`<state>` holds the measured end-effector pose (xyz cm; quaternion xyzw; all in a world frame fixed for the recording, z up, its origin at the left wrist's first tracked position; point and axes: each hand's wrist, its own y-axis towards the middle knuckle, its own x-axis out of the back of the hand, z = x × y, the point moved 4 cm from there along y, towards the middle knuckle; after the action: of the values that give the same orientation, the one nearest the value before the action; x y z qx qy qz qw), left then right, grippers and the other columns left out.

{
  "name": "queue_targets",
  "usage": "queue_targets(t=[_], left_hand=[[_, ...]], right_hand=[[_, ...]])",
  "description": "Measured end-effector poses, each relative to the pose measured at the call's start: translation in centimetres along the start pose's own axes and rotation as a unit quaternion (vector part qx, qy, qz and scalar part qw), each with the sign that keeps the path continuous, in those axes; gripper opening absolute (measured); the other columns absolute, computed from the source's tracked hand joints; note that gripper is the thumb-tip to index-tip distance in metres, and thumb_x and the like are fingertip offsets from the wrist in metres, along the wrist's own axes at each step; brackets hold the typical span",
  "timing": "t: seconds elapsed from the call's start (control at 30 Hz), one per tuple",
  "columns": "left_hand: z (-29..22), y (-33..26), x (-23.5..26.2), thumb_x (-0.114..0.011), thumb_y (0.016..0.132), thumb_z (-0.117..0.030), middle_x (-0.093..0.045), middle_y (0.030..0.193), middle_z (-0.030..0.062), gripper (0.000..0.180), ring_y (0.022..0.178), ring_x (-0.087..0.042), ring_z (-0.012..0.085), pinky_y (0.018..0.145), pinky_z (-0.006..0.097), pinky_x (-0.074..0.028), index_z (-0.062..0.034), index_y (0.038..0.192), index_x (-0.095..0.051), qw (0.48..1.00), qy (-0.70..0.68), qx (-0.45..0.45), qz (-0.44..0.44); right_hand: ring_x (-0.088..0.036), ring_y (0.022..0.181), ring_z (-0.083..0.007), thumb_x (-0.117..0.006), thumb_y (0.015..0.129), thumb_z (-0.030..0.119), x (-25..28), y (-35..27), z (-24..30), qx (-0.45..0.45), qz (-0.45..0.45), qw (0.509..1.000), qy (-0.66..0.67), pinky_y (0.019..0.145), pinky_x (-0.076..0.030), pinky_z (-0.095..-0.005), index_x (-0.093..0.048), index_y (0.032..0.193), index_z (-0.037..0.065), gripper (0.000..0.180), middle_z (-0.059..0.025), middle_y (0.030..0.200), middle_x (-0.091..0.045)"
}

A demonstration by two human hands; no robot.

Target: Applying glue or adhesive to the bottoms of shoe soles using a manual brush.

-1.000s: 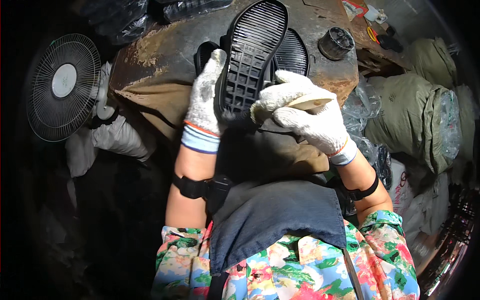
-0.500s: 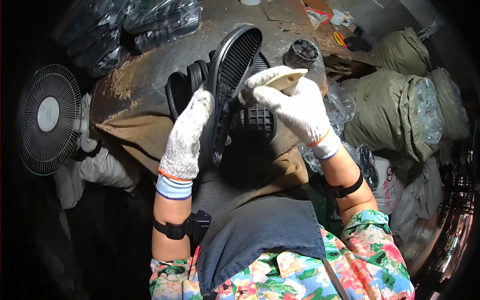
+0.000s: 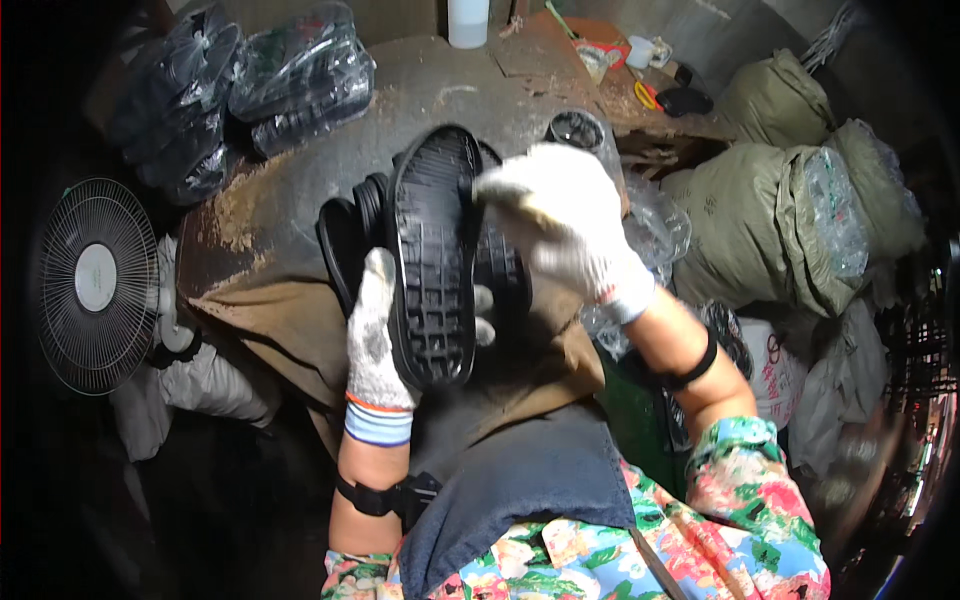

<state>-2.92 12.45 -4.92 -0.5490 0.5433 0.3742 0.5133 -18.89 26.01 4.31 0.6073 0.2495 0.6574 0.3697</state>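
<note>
My left hand [image 3: 378, 345], in a white knitted glove, grips a black shoe sole [image 3: 434, 265] from below. Its thumb lies along the left edge, and fingertips show past the right edge. The sole's ribbed and gridded inner side faces up. Against the sole's upper right edge, my gloved right hand [image 3: 575, 220] is closed and smeared by motion. The brush in it, whose pale handle showed before, is now almost wholly hidden by the glove. More black soles [image 3: 340, 245] lie on the table behind, one partly under the held sole.
A dark-stained cup [image 3: 577, 130] stands beyond my right hand. Plastic-wrapped black soles [image 3: 305, 85] sit at the table's far left. A fan [image 3: 97, 277] stands left, stuffed green sacks [image 3: 745, 220] right. Yellow-handled scissors [image 3: 648, 95] and a white container [image 3: 468, 22] are farther back.
The held sole has come nearer and turned its inner side more fully upward. My right hand has rolled over, hiding the brush handle. The whole view has shifted slightly.
</note>
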Motion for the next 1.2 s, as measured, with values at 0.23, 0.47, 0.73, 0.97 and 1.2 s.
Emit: queue_targets(t=[0.23,0.47,0.73,0.97,1.2], left_hand=[[2.3,1.0,-0.9,-0.032,0.106,-0.068,-0.056,0.131,0.0466,0.087,0.104,-0.065,0.0643,0.089,0.068,-0.058,0.0054,0.151,-0.045,0.997,-0.066,0.019,0.047],[2.3,1.1,-0.6,-0.036,0.105,-0.067,-0.057,0.130,0.0457,0.088,0.105,-0.065,0.0637,0.088,0.069,-0.057,0.0049,0.155,-0.038,0.997,-0.068,-0.022,0.029],[2.0,0.8,-0.5,-0.033,0.109,-0.060,-0.054,0.146,0.0312,0.076,0.121,-0.061,0.0556,0.096,0.071,-0.054,-0.0002,0.155,-0.041,0.994,-0.080,-0.051,0.049],[2.5,0.6,-1.8,-0.036,0.109,-0.056,-0.045,0.156,0.0288,0.078,0.124,-0.060,0.0543,0.098,0.068,-0.053,0.0037,0.159,-0.032,0.990,-0.099,-0.049,0.086],[1.8,1.5,1.4,-0.041,0.105,-0.060,-0.055,0.148,0.0273,0.077,0.127,-0.058,0.0506,0.106,0.062,-0.050,-0.0016,0.156,-0.041,0.987,-0.070,-0.014,0.142]], right_hand=[[-0.063,0.068,-0.0285,-0.076,0.081,0.017,0.5,2.3,-4.1,-0.022,-0.079,0.995,-0.062,0.064,-0.051,-0.0397,-0.077,0.089,0.014,0.008,-0.0064,0.078,-0.072],[-0.065,0.071,-0.0270,-0.080,0.078,0.013,-0.1,0.7,-3.3,-0.041,-0.067,0.996,-0.032,0.068,-0.053,-0.0383,-0.077,0.092,0.013,0.014,-0.0049,0.083,-0.074],[-0.069,0.085,-0.0270,-0.080,0.082,0.021,-3.9,1.2,0.3,-0.054,-0.004,0.994,0.090,0.080,-0.056,-0.0389,-0.078,0.097,0.018,0.015,-0.0038,0.091,-0.075],[-0.067,0.073,-0.0231,-0.079,0.080,0.020,-2.9,1.0,-2.9,-0.005,-0.087,0.992,-0.087,0.076,-0.050,-0.0369,-0.078,0.093,0.019,0.013,-0.0025,0.082,-0.073],[-0.070,0.086,-0.0262,-0.078,0.083,0.017,-4.3,0.3,0.8,-0.060,0.008,0.980,0.189,0.087,-0.052,-0.0379,-0.079,0.100,0.014,0.017,-0.0037,0.095,-0.078]])
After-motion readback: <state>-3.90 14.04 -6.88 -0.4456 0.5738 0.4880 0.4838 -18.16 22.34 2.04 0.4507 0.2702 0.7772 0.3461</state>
